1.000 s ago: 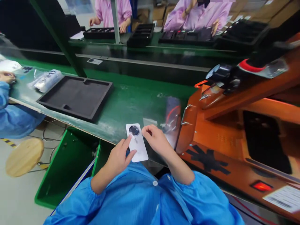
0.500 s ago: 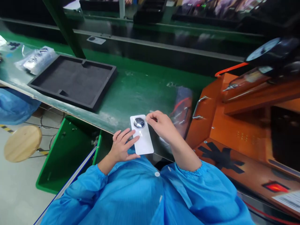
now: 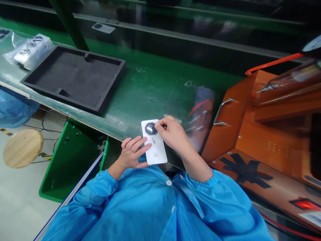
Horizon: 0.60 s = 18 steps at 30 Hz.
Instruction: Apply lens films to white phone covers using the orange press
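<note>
A white phone back cover (image 3: 155, 149) with a dark shiny camera ring near its top is held at the front edge of the green bench (image 3: 150, 90). My left hand (image 3: 132, 153) grips its left side, with the fingers laid across the edge. My right hand (image 3: 171, 132) pinches at the camera ring with thumb and forefinger pressed together. Both arms wear blue sleeves.
A black foam tray (image 3: 72, 78) lies at the left on the bench, with clear bagged parts (image 3: 28, 50) beyond it. An orange machine (image 3: 265, 134) with a metal handle fills the right. A clear bag (image 3: 200, 113) lies beside it. A green bin (image 3: 72, 157) and a wooden stool (image 3: 22, 147) stand below.
The view has tilted downward. My right hand's fingertips have moved from the cover's top edge onto the camera ring. My left hand keeps holding the cover.
</note>
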### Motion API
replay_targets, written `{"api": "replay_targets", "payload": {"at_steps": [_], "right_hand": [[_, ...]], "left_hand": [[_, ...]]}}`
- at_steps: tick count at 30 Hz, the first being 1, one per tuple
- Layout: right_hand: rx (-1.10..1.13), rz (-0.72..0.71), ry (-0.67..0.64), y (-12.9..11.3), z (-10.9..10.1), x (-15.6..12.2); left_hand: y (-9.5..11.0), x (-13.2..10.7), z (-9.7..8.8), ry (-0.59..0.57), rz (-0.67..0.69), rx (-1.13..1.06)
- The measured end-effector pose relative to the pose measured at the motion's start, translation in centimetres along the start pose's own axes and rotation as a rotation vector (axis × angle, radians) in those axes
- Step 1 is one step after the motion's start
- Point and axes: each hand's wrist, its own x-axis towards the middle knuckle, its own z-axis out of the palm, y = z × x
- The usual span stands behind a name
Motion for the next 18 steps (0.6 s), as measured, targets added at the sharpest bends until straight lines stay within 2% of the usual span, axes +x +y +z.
{"api": "replay_targets", "payload": {"at_steps": [7, 18], "right_hand": [[-0.053, -0.021, 0.059, 0.29, 0.32, -0.34], [-0.084, 0.012, 0.048, -0.17, 0.07, -0.29]], "left_hand": [[-0.23, -0.42, -0.07, -0.031, 0.011, -0.004], [-0.34, -0.64, 0.13, -0.018, 0.008, -0.011]]}}
